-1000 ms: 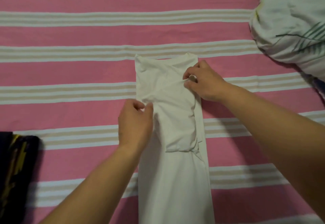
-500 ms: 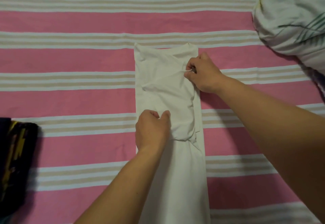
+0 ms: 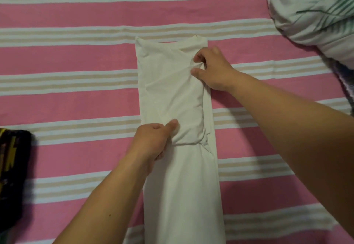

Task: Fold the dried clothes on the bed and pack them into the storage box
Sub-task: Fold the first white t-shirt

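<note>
White shirt (image 3: 178,176) is laid as a long narrow strip on the bed (image 3: 67,98), long axis running from the collar end at the far side toward the viewer; the near end is cut off at the bottom edge. A sleeve flap (image 3: 182,109) is folded over the upper half.

Head view: the flap's lower left corner is pinched by the left hand (image 3: 153,142), thumb on top, fingers curled under the cloth. The flap's upper right edge is gripped by the right hand (image 3: 210,69), fabric bunched between thumb and fingers. Both hands sit on the strip itself, left nearer the viewer, right farther up; the unfolded length lies below the left hand, so the next fold is judged to run along that axis.

Storage box is not seen. A dark patterned garment (image 3: 13,176) is cropped at the left edge, a pale quilt (image 3: 316,13) at top right.
</note>
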`<action>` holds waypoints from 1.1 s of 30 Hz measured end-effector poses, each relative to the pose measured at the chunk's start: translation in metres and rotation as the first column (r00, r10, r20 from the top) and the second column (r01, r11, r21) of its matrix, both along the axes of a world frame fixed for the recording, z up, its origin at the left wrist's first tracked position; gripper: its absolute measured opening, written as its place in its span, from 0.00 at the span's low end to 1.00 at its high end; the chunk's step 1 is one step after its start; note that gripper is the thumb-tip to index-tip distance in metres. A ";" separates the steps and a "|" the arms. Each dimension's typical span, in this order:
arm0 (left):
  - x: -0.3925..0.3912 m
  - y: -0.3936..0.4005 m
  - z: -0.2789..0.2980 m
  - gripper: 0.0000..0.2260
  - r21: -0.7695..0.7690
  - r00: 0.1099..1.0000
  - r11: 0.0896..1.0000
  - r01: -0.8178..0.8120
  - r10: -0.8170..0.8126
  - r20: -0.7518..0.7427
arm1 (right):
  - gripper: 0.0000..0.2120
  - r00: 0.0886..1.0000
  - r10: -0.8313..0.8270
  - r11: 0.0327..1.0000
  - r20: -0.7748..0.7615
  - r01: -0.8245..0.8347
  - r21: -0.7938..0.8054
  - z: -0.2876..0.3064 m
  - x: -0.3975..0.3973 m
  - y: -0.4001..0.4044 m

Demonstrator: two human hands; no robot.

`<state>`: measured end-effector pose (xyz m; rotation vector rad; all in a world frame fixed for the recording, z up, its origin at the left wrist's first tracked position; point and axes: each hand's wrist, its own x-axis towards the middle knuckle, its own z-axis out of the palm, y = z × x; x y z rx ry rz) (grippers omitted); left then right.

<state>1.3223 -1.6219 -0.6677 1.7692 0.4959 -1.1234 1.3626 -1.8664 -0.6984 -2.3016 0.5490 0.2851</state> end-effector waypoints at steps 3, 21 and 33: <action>-0.002 0.009 -0.001 0.14 0.046 0.999 0.999 -0.021 0.019 0.043 | 0.13 0.970 -0.169 0.985 0.177 0.172 -0.004 0.017 -0.027 0.018; 0.131 -0.127 -0.024 0.06 0.422 0.374 0.594 0.685 -0.784 0.496 | 0.06 0.960 0.056 0.882 0.275 0.082 -0.463 -0.011 -0.201 0.110; 0.058 -0.070 -0.016 0.20 0.690 -0.117 0.566 0.452 -0.729 0.675 | 0.15 0.977 -0.206 0.949 0.055 0.213 -0.231 0.025 -0.189 0.107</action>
